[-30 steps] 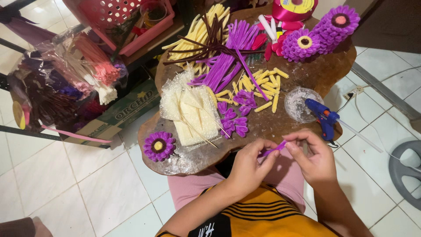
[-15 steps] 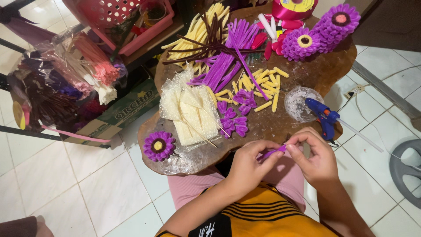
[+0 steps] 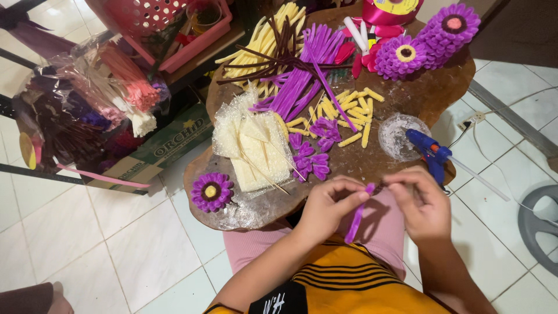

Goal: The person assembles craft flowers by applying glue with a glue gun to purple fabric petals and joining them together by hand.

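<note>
Since a second ago both hands barely shift: I see the left hand (image 3: 329,204) pinching a purple pipe cleaner (image 3: 358,213) running twelve-to-six, right hand (image 3: 419,203) gripping its top at three o'clock.

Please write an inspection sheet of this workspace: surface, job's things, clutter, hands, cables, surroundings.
Surface: irregular wooden table, mostly covered.
Job's things: purple pipe cleaner held between both hands above the lap; loose purple pipe cleaners and yellow pipe cleaners at the far side.
Clutter: short yellow pieces, small purple petals, finished purple flowers and one near flower, bubble wrap with skewers, blue glue gun, glass dish.
Hands: left hand and right hand both pinch the pipe cleaner.
Cables: white cord on the floor.
Surroundings: white tiled floor, pink basket, bagged supplies.
</note>
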